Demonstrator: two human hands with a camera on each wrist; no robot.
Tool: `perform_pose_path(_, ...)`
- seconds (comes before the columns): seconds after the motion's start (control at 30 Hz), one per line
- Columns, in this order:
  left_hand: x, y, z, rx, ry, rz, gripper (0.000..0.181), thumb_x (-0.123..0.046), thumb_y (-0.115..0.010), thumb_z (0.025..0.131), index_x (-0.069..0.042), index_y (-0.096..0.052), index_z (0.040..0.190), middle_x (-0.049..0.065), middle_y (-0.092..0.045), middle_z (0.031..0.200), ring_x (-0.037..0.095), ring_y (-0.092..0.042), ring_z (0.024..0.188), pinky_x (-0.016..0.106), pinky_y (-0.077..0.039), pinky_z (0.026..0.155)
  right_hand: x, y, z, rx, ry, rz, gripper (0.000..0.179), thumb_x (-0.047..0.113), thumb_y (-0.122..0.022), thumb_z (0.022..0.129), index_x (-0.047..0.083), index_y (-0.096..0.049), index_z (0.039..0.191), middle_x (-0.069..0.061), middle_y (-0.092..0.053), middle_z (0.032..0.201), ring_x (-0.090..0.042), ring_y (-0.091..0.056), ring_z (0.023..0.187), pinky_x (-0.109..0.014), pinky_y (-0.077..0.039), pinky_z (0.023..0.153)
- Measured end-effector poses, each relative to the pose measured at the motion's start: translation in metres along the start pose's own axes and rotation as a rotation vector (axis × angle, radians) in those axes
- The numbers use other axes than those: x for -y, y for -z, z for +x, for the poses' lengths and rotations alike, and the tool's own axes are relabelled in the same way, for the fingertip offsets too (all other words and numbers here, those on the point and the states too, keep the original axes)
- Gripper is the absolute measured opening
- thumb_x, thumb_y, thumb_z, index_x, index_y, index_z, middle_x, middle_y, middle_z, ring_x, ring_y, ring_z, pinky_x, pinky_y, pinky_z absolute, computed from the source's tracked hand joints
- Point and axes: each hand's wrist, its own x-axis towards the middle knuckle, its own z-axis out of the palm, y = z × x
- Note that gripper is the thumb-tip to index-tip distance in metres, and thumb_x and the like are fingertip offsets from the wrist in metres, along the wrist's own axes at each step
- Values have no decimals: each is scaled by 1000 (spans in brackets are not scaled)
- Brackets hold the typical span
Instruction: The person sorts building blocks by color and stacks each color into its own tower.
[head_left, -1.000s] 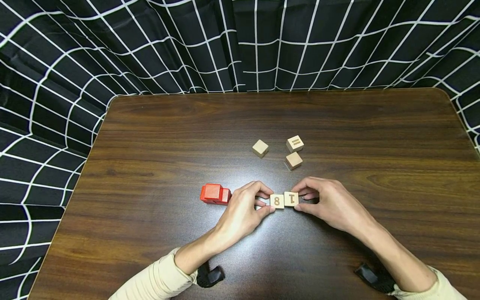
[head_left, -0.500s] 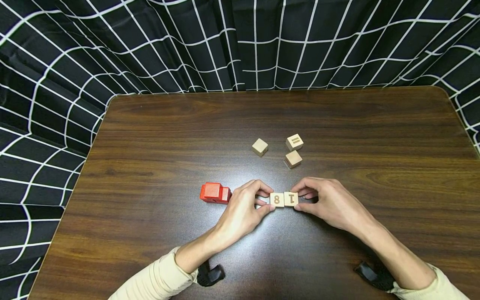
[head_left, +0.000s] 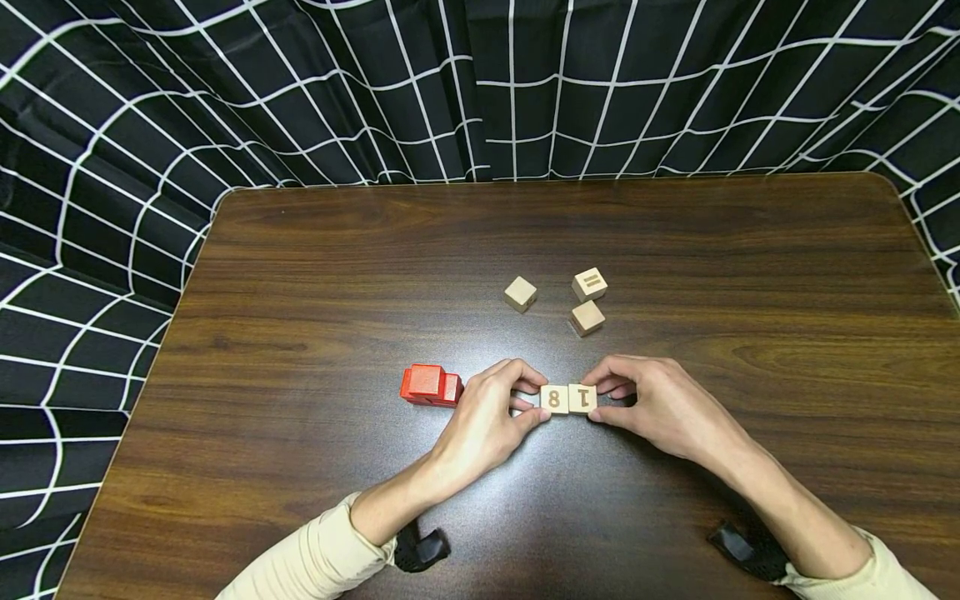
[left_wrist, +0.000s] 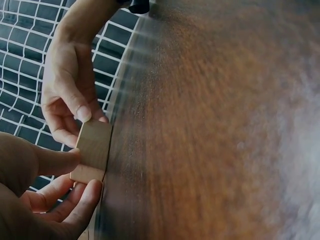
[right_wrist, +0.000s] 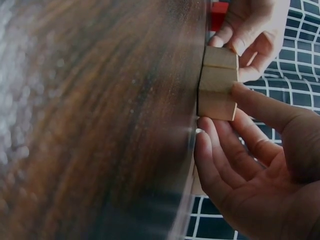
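Note:
Two pale wooden number blocks stand side by side, faces touching, on the brown table in the head view. My left hand [head_left: 487,412] pinches the left one, the 8 block [head_left: 554,400], between thumb and fingers at its left corners. On the other side, my right hand [head_left: 663,408] holds the 1 block [head_left: 582,399] the same way by its right corners. The left wrist view shows the pair's near side as a plain wooden face [left_wrist: 94,145], with both thumbs against it. From the right wrist, the row of wood [right_wrist: 218,82] sits flat on the tabletop between both hands.
Behind the hands lie three more wooden blocks: a plain-topped one [head_left: 521,294], one marked with two bars [head_left: 589,284], and another plain-topped one [head_left: 587,317] close to it. Red blocks [head_left: 427,383] sit just left of my left hand. A black gridded curtain [head_left: 375,92] surrounds the table [head_left: 300,292].

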Motion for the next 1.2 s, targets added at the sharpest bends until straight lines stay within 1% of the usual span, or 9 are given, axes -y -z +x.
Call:
perform_pose_path(0.4,0,0,-1,3,11,-32,29,-3,-80,82,-9,-66,106,4,-69,103,4,-69,79,13,-56,71,-1,0,1,16,10,15,33,3,-86,73,18,-72,100,8,-71,91,-11,-68,82,-28,-59,72)
perform_pose_path(0.53,1,0,-1,4,13,-31,29,-3,-80,82,-9,-66,106,4,-69,102,4,-69,79,13,-56,71,-1,3,2,25,24,6,35,4,-86,74,15,-71,103,5,-72,95,-12,-68,84,-30,-59,74)
perform_pose_path(0.73,2,0,-1,5,13,-33,28,-3,-80,82,-10,-66,106,4,-69,102,3,-69,79,14,-56,71,0,10,5,32,42,-17,34,6,-85,76,13,-71,107,5,-72,100,-13,-69,88,-32,-59,77)
perform_pose_path(0.93,1,0,-1,8,22,-34,29,-3,-80,82,-10,-66,107,4,-69,103,3,-69,80,14,-56,72,2,19,10,0,36,-25,30,13,-84,80,15,-71,108,4,-72,103,-14,-68,91,-32,-58,78)
perform_pose_path(1.2,0,0,0,7,23,-5,29,-4,-80,82,-10,-66,106,3,-69,102,2,-69,80,16,-57,73,-1,29,18,-58,45,-10,28,15,-82,83,13,-70,109,1,-72,106,-17,-68,92,-26,-58,77)
